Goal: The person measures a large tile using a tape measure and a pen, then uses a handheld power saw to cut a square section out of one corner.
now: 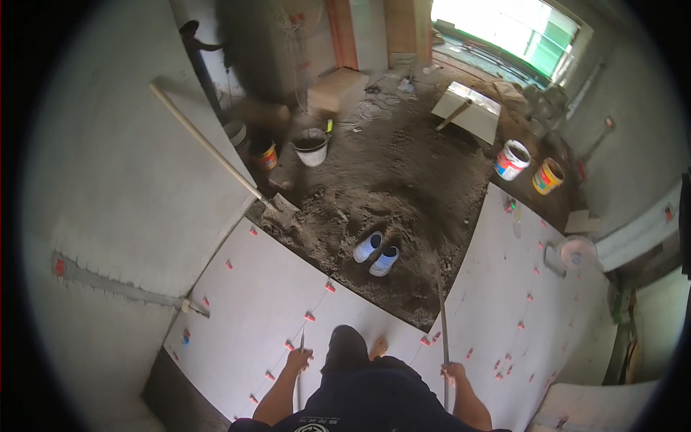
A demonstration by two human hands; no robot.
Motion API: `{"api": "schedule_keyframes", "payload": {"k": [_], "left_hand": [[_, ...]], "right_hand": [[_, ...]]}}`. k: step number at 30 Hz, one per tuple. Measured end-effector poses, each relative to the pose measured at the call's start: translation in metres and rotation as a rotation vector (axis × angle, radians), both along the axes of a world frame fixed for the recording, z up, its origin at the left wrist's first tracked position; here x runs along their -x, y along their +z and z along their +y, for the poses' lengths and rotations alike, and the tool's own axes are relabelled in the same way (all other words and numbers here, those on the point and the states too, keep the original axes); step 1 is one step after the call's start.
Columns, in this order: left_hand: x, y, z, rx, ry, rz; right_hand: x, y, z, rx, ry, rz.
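Note:
My left hand (299, 359) is closed around a thin, pointed, rod-like tool (302, 339); its exact kind does not show. In my right hand (453, 371) is a long, narrow pole (441, 295), its far end reaching over the sand bed (410, 194), where it blurs. Large white floor tiles (374, 309) lie beneath me, with red levelling wedges (309, 316) along their joints. A pair of pale blue shoes (384, 261) stands on the sand just beyond the tile edge. My bare foot (378, 347) shows on the tile.
A shovel (205, 144) leans on the left wall, blade in sand. Buckets stand at left (311, 147) and right (512, 160). A cardboard box (337, 90) sits at the back. A loose tile (468, 111) with a mallet (455, 114) lies near the window. A suction-cup lifter (576, 253) rests at right.

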State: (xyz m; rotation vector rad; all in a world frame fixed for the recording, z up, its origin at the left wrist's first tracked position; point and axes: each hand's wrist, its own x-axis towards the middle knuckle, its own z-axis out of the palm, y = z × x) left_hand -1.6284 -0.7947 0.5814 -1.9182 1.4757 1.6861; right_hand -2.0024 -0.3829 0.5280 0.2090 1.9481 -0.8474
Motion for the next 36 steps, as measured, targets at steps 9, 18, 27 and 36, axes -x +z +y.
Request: {"api": "schedule_keyframes", "payload": {"k": [9,18,27,36], "left_hand": [[-0.082,-0.041,0.080,-0.222,0.758,-0.094],[0.015,-0.023,0.030,-0.014,1.048,0.283],[0.048,-0.041,0.077,0.013,1.491,0.313],[0.090,-0.070,0.236,-0.085,2.016,-0.014]], "right_hand": [[0.186,0.054,-0.197,0.086,0.145,0.087],[0.186,0.088,-0.320,-0.078,0.504,-0.014],[0.243,0.115,-0.482,-0.197,1.213,0.254],[0.213,0.141,-0.635,0.018,1.204,0.029]]}}
